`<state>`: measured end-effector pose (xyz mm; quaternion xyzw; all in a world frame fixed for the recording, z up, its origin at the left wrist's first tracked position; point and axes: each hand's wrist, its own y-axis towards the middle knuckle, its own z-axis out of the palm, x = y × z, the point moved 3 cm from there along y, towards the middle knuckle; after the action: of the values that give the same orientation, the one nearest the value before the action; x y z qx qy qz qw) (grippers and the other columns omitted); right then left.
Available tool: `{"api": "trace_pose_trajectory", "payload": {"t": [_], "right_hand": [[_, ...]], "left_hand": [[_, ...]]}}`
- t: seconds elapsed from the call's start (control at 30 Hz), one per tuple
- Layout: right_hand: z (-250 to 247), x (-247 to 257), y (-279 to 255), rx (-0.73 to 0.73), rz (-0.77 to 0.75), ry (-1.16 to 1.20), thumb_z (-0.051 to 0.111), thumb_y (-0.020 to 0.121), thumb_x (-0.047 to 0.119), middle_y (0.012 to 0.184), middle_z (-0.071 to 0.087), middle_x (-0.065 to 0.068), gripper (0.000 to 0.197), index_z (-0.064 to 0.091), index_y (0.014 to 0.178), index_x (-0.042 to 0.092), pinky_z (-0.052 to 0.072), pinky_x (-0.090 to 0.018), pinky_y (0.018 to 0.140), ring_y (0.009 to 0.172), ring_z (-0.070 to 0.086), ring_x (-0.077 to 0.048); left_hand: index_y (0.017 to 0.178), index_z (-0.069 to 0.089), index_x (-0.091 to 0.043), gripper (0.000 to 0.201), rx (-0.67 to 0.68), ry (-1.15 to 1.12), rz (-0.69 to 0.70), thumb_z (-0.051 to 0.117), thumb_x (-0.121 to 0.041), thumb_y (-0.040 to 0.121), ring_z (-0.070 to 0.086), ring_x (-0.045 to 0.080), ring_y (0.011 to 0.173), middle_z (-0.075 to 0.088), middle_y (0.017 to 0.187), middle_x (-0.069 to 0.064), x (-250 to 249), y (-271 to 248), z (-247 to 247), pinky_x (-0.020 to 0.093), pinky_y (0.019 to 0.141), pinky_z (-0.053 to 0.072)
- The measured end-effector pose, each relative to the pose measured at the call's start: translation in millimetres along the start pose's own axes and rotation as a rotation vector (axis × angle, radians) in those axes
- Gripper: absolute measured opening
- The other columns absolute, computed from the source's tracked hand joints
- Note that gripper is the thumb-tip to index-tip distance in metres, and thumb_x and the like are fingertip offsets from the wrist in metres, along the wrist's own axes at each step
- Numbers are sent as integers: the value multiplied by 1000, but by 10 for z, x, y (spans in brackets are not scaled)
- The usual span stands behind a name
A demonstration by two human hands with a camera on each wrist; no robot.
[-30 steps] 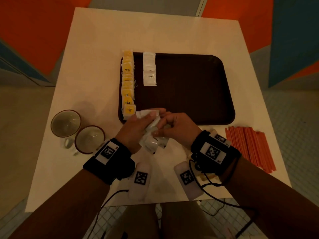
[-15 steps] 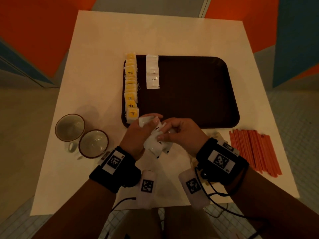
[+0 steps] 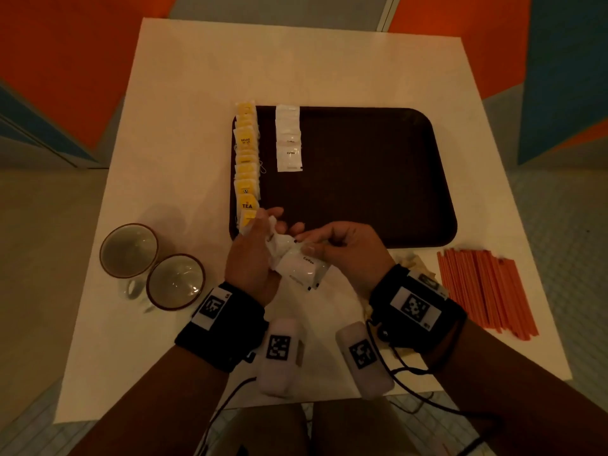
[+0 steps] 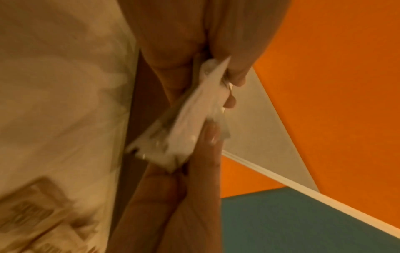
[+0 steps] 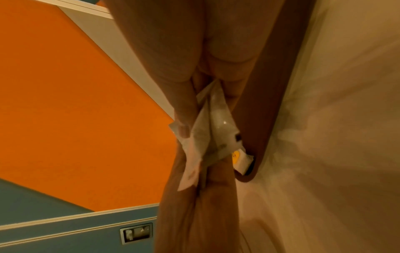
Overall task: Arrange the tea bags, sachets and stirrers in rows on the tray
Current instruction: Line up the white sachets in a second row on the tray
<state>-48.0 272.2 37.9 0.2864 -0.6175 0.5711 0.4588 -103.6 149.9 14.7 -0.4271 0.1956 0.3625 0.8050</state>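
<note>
Right now my left hand (image 3: 253, 255) grips a bunch of white coffee sachets (image 3: 297, 263) just above the table, at the near edge of the tray, fingers curled round the far end of the bunch. My right hand (image 3: 342, 248) pinches the top sachet between thumb and fingertips; its long axis runs slantwise, from far-left down toward near-right, with the printed face up and the word "Coffee" readable. In the left wrist view the sachets (image 4: 186, 123) show edge-on, fanned between both hands, though that picture is blurred. In the right wrist view the same bunch (image 5: 207, 137) hangs between the thumbs, and one yellow tea bag (image 5: 240, 159) peeks out behind it on the tray's corner. Beyond the hands lies the dark brown tray (image 3: 378, 179), its long side running left to right. Along its left edge a row of yellow tea bags (image 3: 246, 166) overlaps, running from far to near. Just beside it, a short row of white sachets (image 3: 289, 139) starts at the far rim, each with its long axis pointing away from me. To the right of the tray, on the white table (image 3: 296, 60), the orange stirrers (image 3: 483, 291) lie side by side, pointing roughly away from me, slightly fanned. At the left stand two cups (image 3: 151, 264), touching.
</note>
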Motion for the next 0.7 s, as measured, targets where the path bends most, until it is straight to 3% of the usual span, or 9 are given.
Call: {"api": "trace_pose_trajectory", "payload": {"t": [0.07,0.13,0.2,0.27,0.33,0.43,0.57,0.7], "right_hand": [[-79,68,15,-6,-60,-29,67,74,-7,80,68,1,14,66,70,6,53,-18,70,75,65,-5],[-129,162,29,20,-134,-71,69,71,-8,79,63,1,14,65,70,5,51,-16,69,71,62,-3],[-92,222,31,99,-162,-80,68,70,-10,78,62,1,16,65,72,6,51,-16,69,71,61,-2],[3,240,32,186,-160,-91,67,72,-10,79,62,0,16,65,74,6,52,-17,72,74,62,-4],[89,241,33,234,-183,-144,67,74,-8,82,63,-1,15,65,75,7,53,-22,77,79,63,-9],[115,252,70,220,-247,-267,70,73,-4,87,59,2,16,66,73,12,52,-23,80,85,60,-11],[61,241,104,180,-256,-481,74,72,7,98,50,9,16,67,73,22,51,-26,85,97,55,-11],[14,281,121,144,-320,-651,73,74,15,101,51,13,9,69,77,23,41,-12,83,105,46,-12]], "left_hand": [[96,59,-18,44,-46,109,-72,36,-55,90,59,9,60,53,66,-4,-43,14,-64,24,54,52],[94,62,-20,56,5,290,-183,30,-65,85,60,12,65,59,73,0,-35,-19,-83,26,56,52],[98,63,-19,59,132,374,-290,26,-63,85,65,19,77,68,86,5,18,-89,-31,32,64,56],[105,62,-19,59,266,311,-377,23,-59,87,70,22,85,72,95,6,87,-163,49,35,72,58],[107,61,-20,58,307,215,-432,22,-58,88,71,23,90,73,100,5,119,-208,101,36,77,58],[103,62,-19,56,291,194,-394,28,-59,83,71,21,85,74,94,4,113,-199,86,34,74,59],[105,62,-23,49,266,245,-354,27,-54,90,71,17,79,74,91,0,114,-138,33,31,72,58],[102,64,-25,52,274,256,-331,26,-57,88,71,19,81,74,93,0,117,-126,45,33,72,58]]}}
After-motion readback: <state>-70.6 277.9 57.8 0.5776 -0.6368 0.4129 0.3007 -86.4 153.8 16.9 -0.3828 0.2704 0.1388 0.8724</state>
